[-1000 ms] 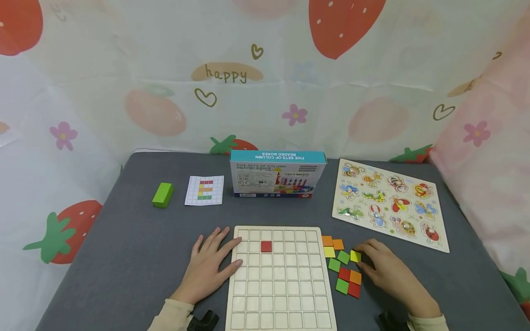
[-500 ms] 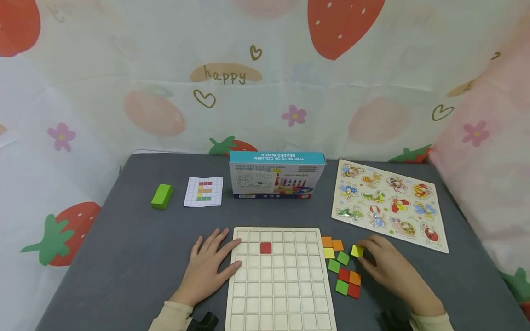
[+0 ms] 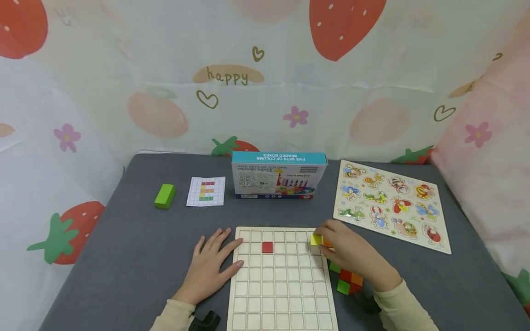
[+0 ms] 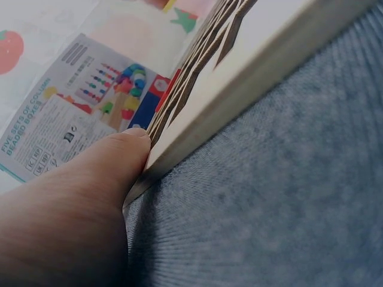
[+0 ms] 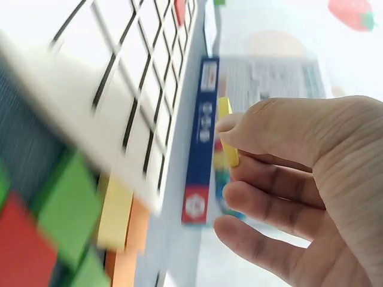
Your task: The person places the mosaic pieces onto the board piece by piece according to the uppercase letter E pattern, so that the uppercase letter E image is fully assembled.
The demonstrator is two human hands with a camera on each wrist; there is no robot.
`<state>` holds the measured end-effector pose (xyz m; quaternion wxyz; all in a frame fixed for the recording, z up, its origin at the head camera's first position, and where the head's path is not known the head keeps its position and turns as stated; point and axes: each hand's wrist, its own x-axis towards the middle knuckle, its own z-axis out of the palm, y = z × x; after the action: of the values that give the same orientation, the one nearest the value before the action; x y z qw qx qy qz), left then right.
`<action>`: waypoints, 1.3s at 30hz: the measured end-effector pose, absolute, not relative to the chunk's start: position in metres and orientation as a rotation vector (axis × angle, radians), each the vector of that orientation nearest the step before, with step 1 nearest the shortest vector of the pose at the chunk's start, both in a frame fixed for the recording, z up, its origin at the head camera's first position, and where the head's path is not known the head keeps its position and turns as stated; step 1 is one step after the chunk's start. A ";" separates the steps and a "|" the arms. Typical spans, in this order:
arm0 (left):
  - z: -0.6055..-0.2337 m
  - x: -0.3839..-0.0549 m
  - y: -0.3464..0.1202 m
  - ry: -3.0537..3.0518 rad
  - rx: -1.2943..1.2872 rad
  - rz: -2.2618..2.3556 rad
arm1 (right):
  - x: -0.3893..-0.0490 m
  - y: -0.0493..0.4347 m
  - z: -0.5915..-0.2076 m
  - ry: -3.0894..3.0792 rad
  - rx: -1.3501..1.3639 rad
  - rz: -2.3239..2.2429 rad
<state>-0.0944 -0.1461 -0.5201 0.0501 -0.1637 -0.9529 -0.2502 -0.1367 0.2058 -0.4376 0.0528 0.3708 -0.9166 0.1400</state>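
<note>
Pinching a yellow tile (image 3: 316, 239) in our right hand (image 3: 352, 253), we rest our spread left hand (image 3: 211, 266) on the grid board (image 3: 286, 289), probably to steady it; loose tiles (image 3: 343, 287) lie beside the right hand, seemingly for easy reach, a pattern card (image 3: 217, 197) beyond the left.

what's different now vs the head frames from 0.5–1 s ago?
The right hand moved left from beyond the loose tiles, carrying the pinched yellow tile to the far right corner area of the grid board. Nothing was let go. Unchanged: left hand at the board's left edge, red tile in its cell.
</note>
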 end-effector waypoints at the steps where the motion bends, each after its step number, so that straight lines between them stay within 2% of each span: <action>1: -0.520 -0.094 -0.146 -2.902 -0.496 -0.763 | -0.138 0.200 -0.438 -2.773 1.154 0.429; 8: -0.518 -0.094 -0.147 -2.908 -0.503 -0.770 | -0.144 0.165 -0.449 -2.721 1.307 0.457; 16: -0.518 -0.093 -0.146 -2.916 -0.496 -0.774 | -0.145 0.144 -0.456 -2.834 1.314 0.495; 39: -0.516 -0.094 -0.146 -2.925 -0.486 -0.749 | -0.148 0.137 -0.465 -2.814 1.357 0.459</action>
<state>-0.0939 -0.1456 -0.5157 0.0419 -0.1588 -0.9556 -0.2448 -0.1484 0.1373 -0.4646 -0.0080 0.4297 -0.8912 0.1452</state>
